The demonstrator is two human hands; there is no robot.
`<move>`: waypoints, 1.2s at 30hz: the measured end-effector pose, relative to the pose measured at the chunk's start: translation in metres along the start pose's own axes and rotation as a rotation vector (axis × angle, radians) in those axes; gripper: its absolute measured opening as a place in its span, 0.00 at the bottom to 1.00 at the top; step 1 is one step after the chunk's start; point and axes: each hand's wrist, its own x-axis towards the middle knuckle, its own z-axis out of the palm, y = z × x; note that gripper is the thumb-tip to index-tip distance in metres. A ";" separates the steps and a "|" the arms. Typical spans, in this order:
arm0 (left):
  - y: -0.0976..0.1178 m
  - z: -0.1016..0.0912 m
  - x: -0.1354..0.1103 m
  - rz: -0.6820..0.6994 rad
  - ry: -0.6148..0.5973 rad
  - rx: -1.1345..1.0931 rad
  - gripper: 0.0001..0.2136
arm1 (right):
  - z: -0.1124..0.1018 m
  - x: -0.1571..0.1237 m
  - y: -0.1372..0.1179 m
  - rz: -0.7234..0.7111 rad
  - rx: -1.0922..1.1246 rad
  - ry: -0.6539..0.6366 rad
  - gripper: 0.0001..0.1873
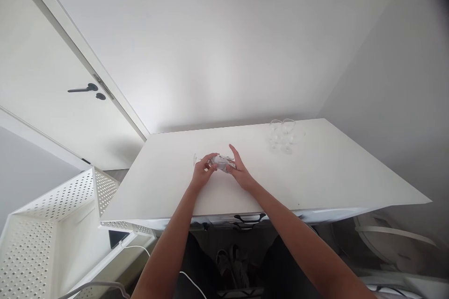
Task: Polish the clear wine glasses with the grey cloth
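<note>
A clear stemmed glass point(220, 162) lies on its side in the air just above the white cabinet top, its foot pointing left. My left hand point(202, 171) is closed around the glass near its stem. At the rim end, my right hand point(241, 171) holds the bowl with its lower fingers, while one digit stretches up and away from it. Something white and crumpled shows in or around the bowl; whether it is cloth or paper I cannot make out. Several more clear glasses point(282, 138) stand grouped at the back right of the top.
The white cabinet top point(336, 168) meets the wall behind, and black drawer handles point(249, 218) jut from its front. White perforated shelving point(56, 215) is at lower left, beside a cable point(135, 246). A door with a black handle point(83, 88) is farther left.
</note>
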 end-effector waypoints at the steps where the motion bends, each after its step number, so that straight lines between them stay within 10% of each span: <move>1: 0.001 0.000 0.000 0.015 -0.011 -0.002 0.19 | -0.001 0.001 -0.003 0.041 0.095 0.017 0.51; 8: 0.003 0.003 -0.001 0.041 -0.073 -0.051 0.22 | -0.010 0.004 -0.011 0.131 0.235 0.060 0.48; 19: -0.006 -0.003 -0.003 -0.165 0.053 0.128 0.16 | 0.000 0.001 0.010 -0.131 -0.501 -0.196 0.32; 27: 0.001 0.005 0.001 -0.006 0.070 0.112 0.21 | -0.005 0.007 -0.005 0.066 0.201 0.104 0.54; 36: 0.000 0.001 0.000 -0.112 0.185 -0.014 0.21 | -0.025 0.019 0.011 -0.019 0.221 0.711 0.22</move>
